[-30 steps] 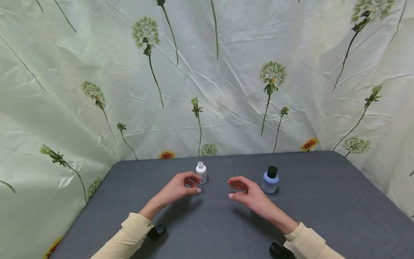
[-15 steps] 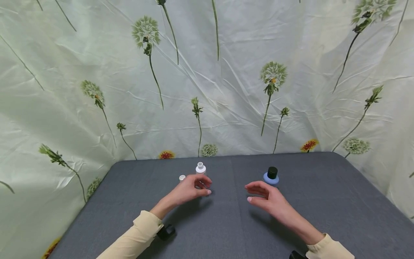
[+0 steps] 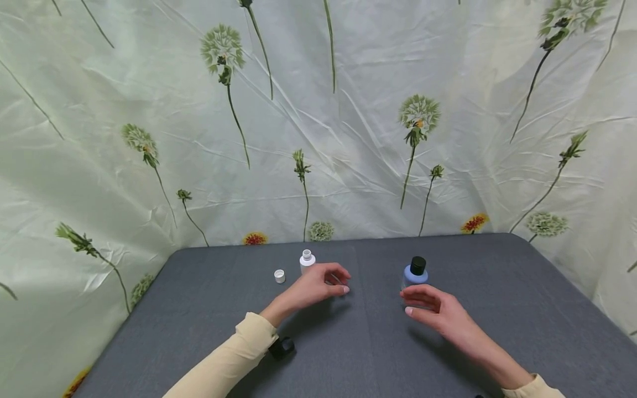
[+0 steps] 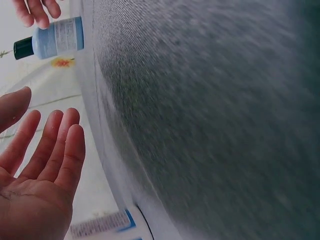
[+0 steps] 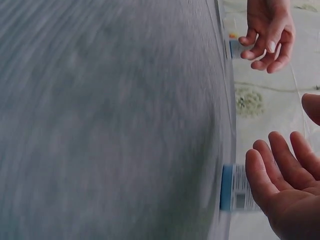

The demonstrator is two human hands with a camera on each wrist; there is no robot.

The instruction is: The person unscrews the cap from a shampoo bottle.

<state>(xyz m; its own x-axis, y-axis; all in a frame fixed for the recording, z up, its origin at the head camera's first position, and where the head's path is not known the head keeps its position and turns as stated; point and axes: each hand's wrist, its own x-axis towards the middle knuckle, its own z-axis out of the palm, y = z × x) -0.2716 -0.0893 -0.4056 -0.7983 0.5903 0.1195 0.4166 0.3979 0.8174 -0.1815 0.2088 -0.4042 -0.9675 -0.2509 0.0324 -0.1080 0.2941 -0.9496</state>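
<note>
My left hand (image 3: 314, 287) hovers over the table in front of a small white bottle (image 3: 307, 260), its fingers loosely bent and holding nothing. The bottle stands upright with its neck uncapped, its lower part hidden by the hand. To its left lies a small white cap (image 3: 280, 276). Close before a blue bottle (image 3: 415, 275) with a black cap (image 3: 418, 265) is my right hand (image 3: 443, 315), fingers relaxed and nothing in them; its fingertips overlap the bottle's lower part in the head view. The right wrist view shows the blue bottle's label (image 5: 241, 187) just behind those fingers.
A dark grey cloth-covered table (image 3: 209, 309) lies under everything. Behind it hangs a pale curtain (image 3: 358, 138) printed with dandelions. A black wrist device (image 3: 281, 348) sits at my left cuff, low over the table.
Both hands have moved to the right, the left one across the front of the white bottle, the right one to the front of the blue bottle. The white cap has come into sight.
</note>
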